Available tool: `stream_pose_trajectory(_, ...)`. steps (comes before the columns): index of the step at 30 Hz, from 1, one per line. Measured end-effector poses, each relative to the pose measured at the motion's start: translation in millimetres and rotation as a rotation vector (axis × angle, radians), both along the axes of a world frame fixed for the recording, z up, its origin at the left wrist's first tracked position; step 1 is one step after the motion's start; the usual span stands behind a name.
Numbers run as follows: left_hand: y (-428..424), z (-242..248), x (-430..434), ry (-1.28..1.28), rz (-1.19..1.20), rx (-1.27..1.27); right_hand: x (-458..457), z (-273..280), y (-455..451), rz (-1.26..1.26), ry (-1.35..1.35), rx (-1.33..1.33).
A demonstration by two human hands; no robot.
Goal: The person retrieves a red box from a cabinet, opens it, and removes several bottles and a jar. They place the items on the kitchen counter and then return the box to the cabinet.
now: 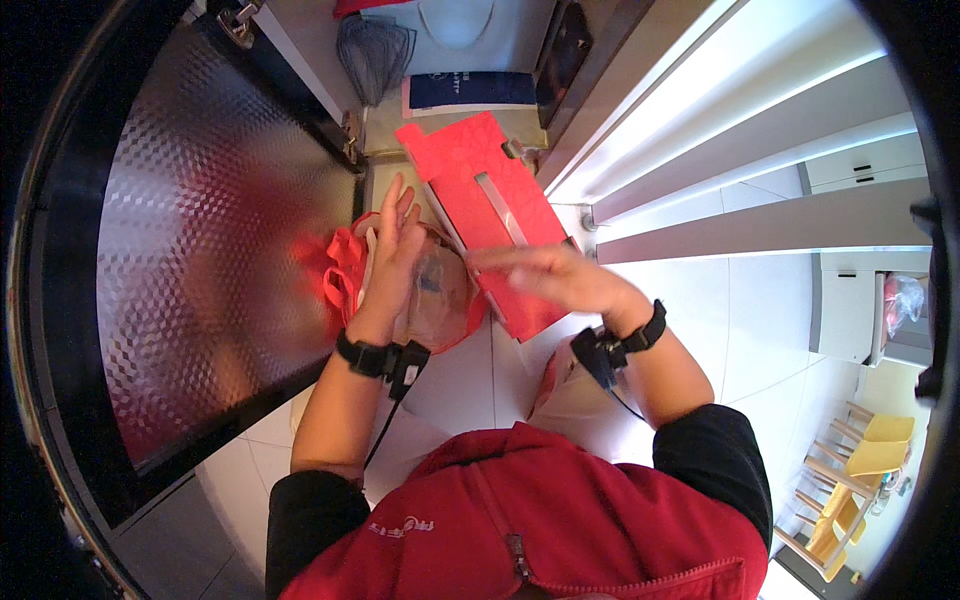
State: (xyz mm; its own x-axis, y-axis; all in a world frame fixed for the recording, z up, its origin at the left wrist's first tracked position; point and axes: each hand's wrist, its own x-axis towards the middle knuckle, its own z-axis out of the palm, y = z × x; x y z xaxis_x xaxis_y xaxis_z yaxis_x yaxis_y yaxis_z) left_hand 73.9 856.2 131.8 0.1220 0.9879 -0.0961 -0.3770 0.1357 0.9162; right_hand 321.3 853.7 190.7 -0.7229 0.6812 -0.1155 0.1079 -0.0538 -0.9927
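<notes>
A red box (487,195) with a pale strap lies tilted in front of me, by the cabinet opening. My right hand (562,277) is over its lower part, blurred, fingers extended; whether it touches the box cannot be told. My left hand (394,247) is raised at the box's left, fingers up and holding nothing that I can see. Just below and beside it sits a clear-topped bag with red trim (442,292), and red ribbon-like handles (343,262) stick out at its left. Each wrist wears a black strap with a small device.
An open dark door with a textured glossy panel (225,225) stands at left. The cabinet holds a dark blue printed item (472,90), a pale blue bag (465,30) and a grey mesh-like item (373,56). White slats (750,217) rise at right; yellow chairs (877,454) stand beyond.
</notes>
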Motion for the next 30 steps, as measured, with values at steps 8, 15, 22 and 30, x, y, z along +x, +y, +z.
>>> stream_pose_trajectory(8, -26.7, 1.7, -17.8, 0.199, 0.119, -0.136, -18.0, -31.5, 4.2, -0.385, -0.400, 0.250)
stream_pose_trajectory(15, -44.0, -36.4, -41.4, 0.790, 0.312, 0.174, -23.4, -89.9, 34.9, -0.501, -0.710, 0.705)
stream_pose_trajectory(22, -54.0, -33.2, -47.3, 1.159, 0.220, 0.209, 35.1, -38.4, 75.8, -0.644, -0.042, -0.052)
stream_pose_trajectory(30, -53.3, -30.2, -50.2, 1.380, 0.209, 0.267, 36.3, 13.6, 39.0, -0.321, -0.760, 0.492)
